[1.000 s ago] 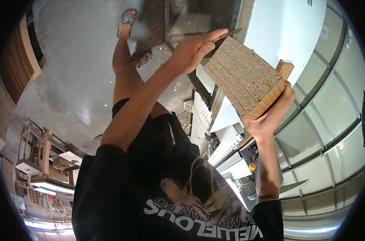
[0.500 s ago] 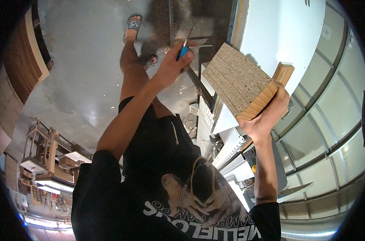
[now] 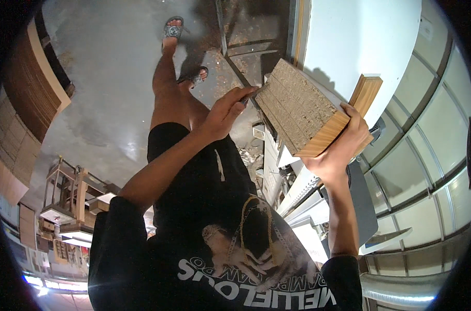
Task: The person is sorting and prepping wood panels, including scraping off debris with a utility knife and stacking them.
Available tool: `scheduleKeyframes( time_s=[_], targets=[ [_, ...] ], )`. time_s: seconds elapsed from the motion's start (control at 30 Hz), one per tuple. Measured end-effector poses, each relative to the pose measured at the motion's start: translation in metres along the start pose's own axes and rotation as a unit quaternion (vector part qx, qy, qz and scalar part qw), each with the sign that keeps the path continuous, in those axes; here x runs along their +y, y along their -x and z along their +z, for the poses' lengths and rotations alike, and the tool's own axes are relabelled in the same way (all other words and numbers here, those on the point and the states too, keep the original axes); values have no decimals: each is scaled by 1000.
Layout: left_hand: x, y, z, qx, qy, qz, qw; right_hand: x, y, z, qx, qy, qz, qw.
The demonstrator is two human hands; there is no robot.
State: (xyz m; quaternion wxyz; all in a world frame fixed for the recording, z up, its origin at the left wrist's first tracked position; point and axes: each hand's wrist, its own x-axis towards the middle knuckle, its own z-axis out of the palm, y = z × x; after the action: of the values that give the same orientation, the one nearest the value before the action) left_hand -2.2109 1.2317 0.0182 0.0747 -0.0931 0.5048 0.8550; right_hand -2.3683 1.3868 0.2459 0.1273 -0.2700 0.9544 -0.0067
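A: Seeing which step in hand, to judge by the pose?

B: Probably working at the edge of a board stack (image 3: 297, 111) with a slim dark tool (image 3: 245, 100); clasping that tool in the left grip (image 3: 225, 116), hiding most of it behind the fingers; aiming toward the stack's left side; cannot tell from this angle whether touching or just beside.

A: Doing what with the right grip (image 3: 344, 142)?

B: Grasping the stack by its near right end, across the smooth wood-grain face; spanning that end from corner to corner, with fingers round the right and thumb toward the near left.

A: Found where, the stack?

B: Held aslant in front of the body, beside a white table (image 3: 360, 41); turned with rough chipboard edges upward; near a wood-grain block (image 3: 367, 93) at the table's margin; cannot tell whether partly resting on the table.

A: Calling for what, in the next move?

B: By judgement, for a firm right grip, so as not to let the stack twist; for light, even pressure from the left; for fingers well away from the tool's path.
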Motion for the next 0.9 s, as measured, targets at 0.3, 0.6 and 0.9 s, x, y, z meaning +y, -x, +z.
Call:
scheduleKeyframes(
  time_s=[0.3, 0.6, 0.9],
  targets=[
    [-8, -1, 3, 18, -40, 94, 995, 5, -3, -2, 4, -7, -69, 998],
    [-8, -5, -2, 23, -76, 116, 990, 14, 3, 3, 19, -22, -75, 997],
    [-16, -16, -7, 30, -124, 165, 978, 9, 4, -10, -51, 10, -87, 995]
  ],
)
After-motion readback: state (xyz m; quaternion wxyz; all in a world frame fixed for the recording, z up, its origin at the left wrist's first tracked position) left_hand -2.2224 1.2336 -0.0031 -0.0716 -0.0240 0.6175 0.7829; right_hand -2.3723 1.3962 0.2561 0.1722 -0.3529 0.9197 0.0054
